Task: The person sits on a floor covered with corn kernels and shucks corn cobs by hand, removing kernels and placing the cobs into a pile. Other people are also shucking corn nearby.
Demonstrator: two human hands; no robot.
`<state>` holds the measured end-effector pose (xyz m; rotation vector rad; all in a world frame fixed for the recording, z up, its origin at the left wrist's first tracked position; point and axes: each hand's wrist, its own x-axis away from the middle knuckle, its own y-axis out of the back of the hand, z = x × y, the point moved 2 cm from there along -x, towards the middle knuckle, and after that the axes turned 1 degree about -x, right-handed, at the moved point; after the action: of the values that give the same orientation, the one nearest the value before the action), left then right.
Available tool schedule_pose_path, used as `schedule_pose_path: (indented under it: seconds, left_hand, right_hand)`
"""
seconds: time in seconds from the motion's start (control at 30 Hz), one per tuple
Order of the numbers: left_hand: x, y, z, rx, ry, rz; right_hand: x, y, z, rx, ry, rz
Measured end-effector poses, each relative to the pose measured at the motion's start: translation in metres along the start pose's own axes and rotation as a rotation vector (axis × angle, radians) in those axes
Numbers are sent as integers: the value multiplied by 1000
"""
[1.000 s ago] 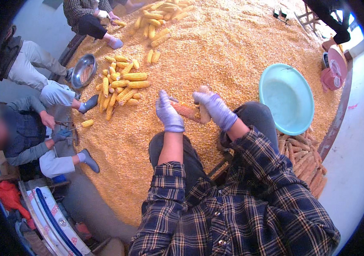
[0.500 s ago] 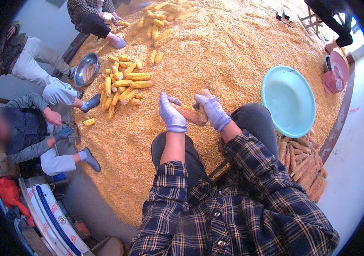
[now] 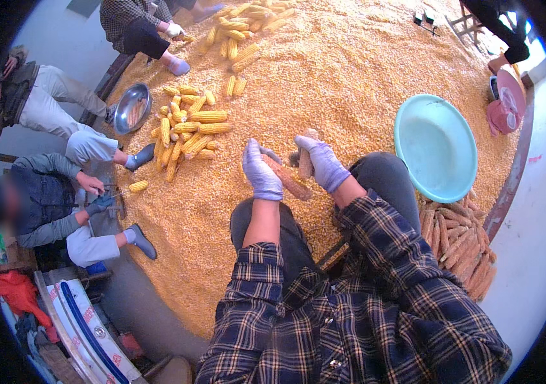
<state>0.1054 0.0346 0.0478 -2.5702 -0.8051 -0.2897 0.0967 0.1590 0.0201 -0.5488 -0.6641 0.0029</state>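
Both hands wear pale purple gloves. My left hand [image 3: 262,173] is closed around a reddish corn cob [image 3: 291,182], which slants down to the right; no yellow kernels show on its visible part. In my right hand [image 3: 324,163] a second, paler bare cob [image 3: 307,155] is gripped, standing nearly lengthwise. The two cobs are close together, with a narrow gap between them at their upper ends. Beneath the hands spreads a deep layer of loose yellow kernels [image 3: 324,83]. Parts of both cobs are hidden by the gloves.
Full yellow ears [image 3: 186,131] lie heaped ahead to the left, with another heap [image 3: 247,29] farther off. A turquoise basin [image 3: 436,148] rests at my right, beside a pile of stripped cobs [image 3: 458,246]. People sit along the left, near a metal bowl [image 3: 133,109]. A pink bucket [image 3: 508,102] stands far right.
The cobs, touching and crossed earlier, have come apart. The yellow kernels seen on the left cob are no longer visible. My right hand has shifted slightly right.
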Motion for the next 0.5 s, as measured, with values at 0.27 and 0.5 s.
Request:
schedule_pose_path:
  seconds: [0.27, 0.5]
  left_hand:
    - [14, -15, 18, -169, -150, 147]
    - [-6, 16, 3, 127, 52, -117]
  right_hand:
    - [-20, 6, -14, 1283, 923, 98]
    - [21, -9, 4, 263, 97, 40]
